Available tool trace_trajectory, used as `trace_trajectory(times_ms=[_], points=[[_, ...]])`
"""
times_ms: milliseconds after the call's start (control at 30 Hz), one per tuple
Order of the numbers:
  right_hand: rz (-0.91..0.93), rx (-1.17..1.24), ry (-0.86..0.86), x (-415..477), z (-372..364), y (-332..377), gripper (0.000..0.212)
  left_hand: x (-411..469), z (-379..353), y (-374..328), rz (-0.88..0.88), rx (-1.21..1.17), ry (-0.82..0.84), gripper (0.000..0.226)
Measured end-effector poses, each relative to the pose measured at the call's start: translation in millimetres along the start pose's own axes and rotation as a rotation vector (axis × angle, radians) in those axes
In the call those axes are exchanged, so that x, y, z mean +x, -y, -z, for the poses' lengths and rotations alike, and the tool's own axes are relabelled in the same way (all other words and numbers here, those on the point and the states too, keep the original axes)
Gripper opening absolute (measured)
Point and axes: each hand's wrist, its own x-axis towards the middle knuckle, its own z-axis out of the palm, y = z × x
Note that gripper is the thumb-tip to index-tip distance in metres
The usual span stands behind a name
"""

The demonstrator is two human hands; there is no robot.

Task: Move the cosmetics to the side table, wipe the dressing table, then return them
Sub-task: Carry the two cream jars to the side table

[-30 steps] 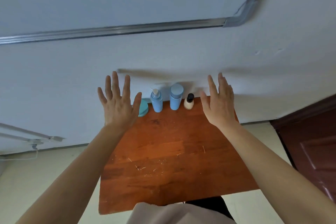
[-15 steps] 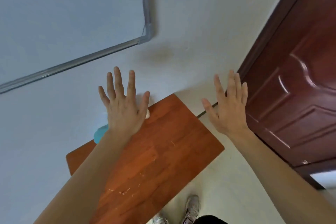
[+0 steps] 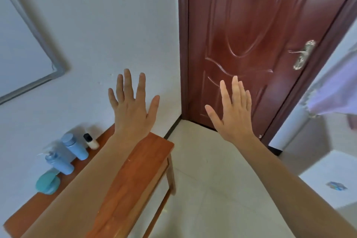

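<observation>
Swung right since a second ago, now toward dark red door — left grip and right grip raised, fingers spread, empty. Pump bottle, capped blue bottle, small black-capped bottle, teal jar untouched on worktop, lower left of frame — moving not yet begun.

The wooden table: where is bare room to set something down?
Bare wood shows at the right end of the wooden table, beyond the left forearm. The wall side is crowded: teal container, pump bottle, blue bottle, small white bottle.
</observation>
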Motion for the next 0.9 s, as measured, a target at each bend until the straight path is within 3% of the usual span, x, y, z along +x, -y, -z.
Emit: trace_trajectory(times_ms=[233,400,900], points=[[-0.066,-0.041,-0.065,-112.6,90.2,-119.8,0.074,-66.4,-3.2,-157.6,-0.073,-0.1,-0.008,0.068],[-0.201,-0.126,-0.099,-184.2,147.8,-225.4,0.075,-90.7,-28.7,-280.0,-0.245,-0.176,0.082,0.068],[-0.577,-0.442,-0.023,-236.7,238.3,-523.0,0.075,-57.1,-169.6,-641.9,-0.746,-0.404,0.194,0.066]])
